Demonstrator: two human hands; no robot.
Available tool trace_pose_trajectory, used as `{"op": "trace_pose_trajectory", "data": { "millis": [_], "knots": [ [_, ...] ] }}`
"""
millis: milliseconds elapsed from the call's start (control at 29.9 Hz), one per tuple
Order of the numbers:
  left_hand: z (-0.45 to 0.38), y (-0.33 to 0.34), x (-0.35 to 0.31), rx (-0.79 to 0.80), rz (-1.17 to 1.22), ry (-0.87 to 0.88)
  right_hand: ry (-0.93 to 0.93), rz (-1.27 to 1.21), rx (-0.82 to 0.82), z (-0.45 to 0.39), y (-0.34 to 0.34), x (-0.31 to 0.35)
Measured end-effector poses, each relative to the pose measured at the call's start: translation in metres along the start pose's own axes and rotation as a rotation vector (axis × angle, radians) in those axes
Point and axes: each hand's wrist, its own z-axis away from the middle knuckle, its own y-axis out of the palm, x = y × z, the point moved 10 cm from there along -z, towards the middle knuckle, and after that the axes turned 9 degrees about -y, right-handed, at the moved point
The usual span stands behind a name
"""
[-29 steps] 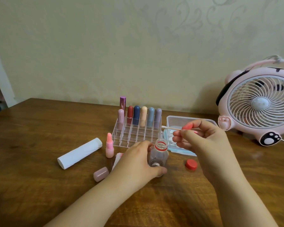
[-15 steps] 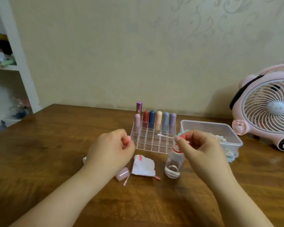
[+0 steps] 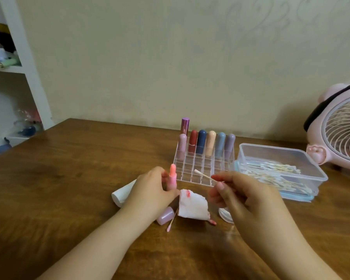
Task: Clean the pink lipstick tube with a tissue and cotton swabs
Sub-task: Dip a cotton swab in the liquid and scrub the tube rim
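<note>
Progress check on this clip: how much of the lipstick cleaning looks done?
Done: the tissue carries pink smears, a used swab lies on the table, and the cap is off. In hand: the left hand holds the lipstick upright; the right hand pinches a clean swab, not yet touching it. Left: swabbing the tube, then recapping.

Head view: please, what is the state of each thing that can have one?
Pink lipstick: uncapped, upright, gripped by left hand.
Cap: off, lying on table.
Clean cotton swab: pinched by right hand.
Tissue: crumpled, stained pink.
Used swab: lying, tip pink.
Swab box: lid off.
</note>
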Motion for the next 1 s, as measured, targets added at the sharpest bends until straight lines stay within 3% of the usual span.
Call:
{"op": "trace_pose_trajectory", "data": {
  "millis": [268,469,803,1004],
  "knots": [
    [0.001,0.003,-0.004,-0.037,0.013,0.039,0.013,0.002,0.02,0.001,0.005,0.001],
    [0.009,-0.018,-0.01,-0.039,0.289,0.052,0.025,-0.113,-0.036,0.001,-0.007,-0.001],
    [0.055,-0.036,-0.08,0.287,0.829,0.244,-0.042,-0.571,-0.309,-0.002,-0.063,0.003],
    [0.05,-0.012,-0.074,0.275,0.95,0.185,-0.054,-0.436,-0.311,-0.002,-0.073,-0.004]
  ]
}}
